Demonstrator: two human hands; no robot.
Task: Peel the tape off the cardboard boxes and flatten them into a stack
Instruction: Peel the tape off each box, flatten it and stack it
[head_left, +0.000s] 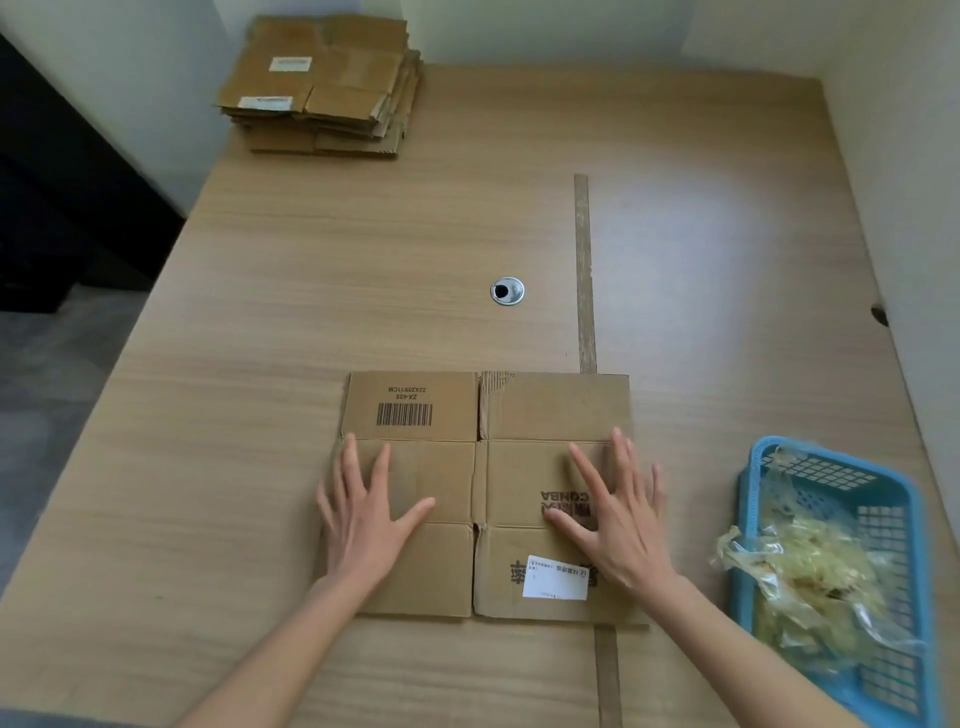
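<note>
A flattened cardboard box (519, 410) lies on the wooden table (363, 260) near the front edge, flaps spread out, with a barcode on its far left flap and a white label on its near right flap. My left hand (366, 514) rests flat on the box's left half, fingers spread. My right hand (613, 514) presses flat on the right half, fingers spread over the printed lettering. A stack of flattened boxes (322, 85) sits at the table's far left corner.
A blue plastic basket (893, 499) at the right front holds crumpled peeled tape (795, 577). A metal cable grommet (507, 291) sits mid-table. A worn strip (584, 270) runs along the table from behind the box.
</note>
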